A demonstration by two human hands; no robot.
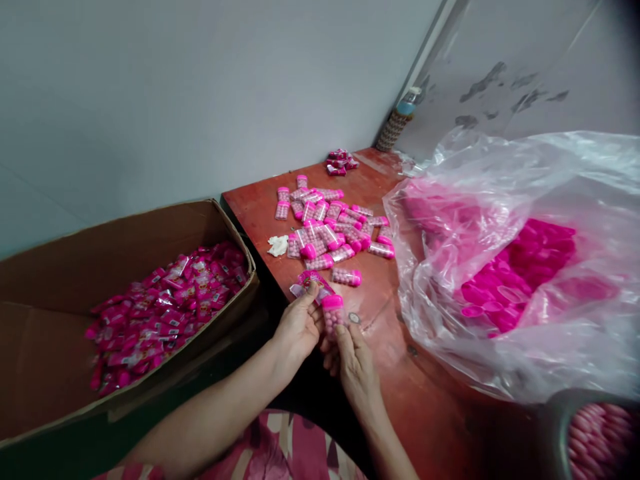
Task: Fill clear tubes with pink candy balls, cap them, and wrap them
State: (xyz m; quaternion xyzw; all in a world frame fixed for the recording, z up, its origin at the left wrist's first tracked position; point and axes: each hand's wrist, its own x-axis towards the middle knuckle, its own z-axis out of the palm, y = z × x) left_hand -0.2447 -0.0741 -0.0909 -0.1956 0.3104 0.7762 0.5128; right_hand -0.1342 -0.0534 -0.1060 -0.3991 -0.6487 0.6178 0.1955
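Note:
My left hand pinches a printed pink wrapper sleeve between thumb and fingers, near the table's front edge. In my right hand is a small clear bottle with a pink cap, filled with pale pink candy balls. The cap end points up and away from me, and the bottle touches or nearly touches the left fingers. Just beyond both hands lies a loose heap of similar capped bottles, mostly on their sides. One single bottle rests nearer to me.
On the left, a cardboard box holds many wrapped bottles. A clear plastic bag of pink caps covers the right of the red table. A bowl of pink candies stands lower right; folded wrappers lie at the back.

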